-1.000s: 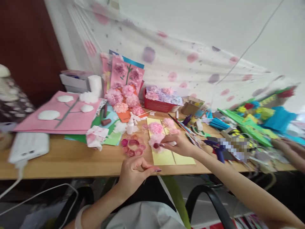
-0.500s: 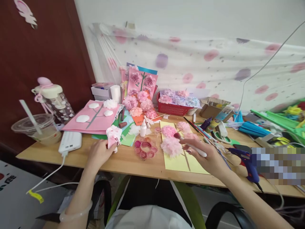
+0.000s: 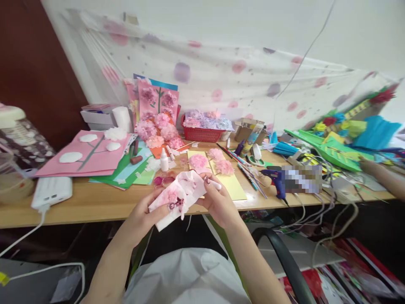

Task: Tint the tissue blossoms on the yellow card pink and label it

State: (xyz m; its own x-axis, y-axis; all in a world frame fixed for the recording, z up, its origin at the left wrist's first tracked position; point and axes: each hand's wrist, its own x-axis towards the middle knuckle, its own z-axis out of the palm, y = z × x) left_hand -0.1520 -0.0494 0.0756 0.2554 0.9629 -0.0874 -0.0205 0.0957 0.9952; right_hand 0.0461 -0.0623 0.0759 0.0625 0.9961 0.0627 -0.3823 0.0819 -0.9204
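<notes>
My left hand (image 3: pixel 146 213) grips a crumpled white tissue stained pink (image 3: pixel 177 197), held up over the table's front edge. My right hand (image 3: pixel 218 202) pinches the tissue's right side and also holds a thin white brush (image 3: pixel 215 184) between its fingers. Just behind the hands lies a yellow card (image 3: pixel 232 185) with pink tissue flowers (image 3: pixel 198 161) stuck on it. A small ring of pink paint wells (image 3: pixel 161 180) sits partly hidden behind the tissue.
A blue glue gun (image 3: pixel 274 177), a white glue bottle (image 3: pixel 163 160), a red basket (image 3: pixel 202 134), pink cards (image 3: pixel 85 158) and a white power bank (image 3: pixel 52 192) crowd the wooden table (image 3: pixel 95 202). Another person's arm (image 3: pixel 379 173) rests at the right. A chair arm (image 3: pixel 281 257) is below.
My left hand picked the stained tissue up from the table and brought it in front of me. My right hand left the yellow card and now meets the tissue, brush still in it.
</notes>
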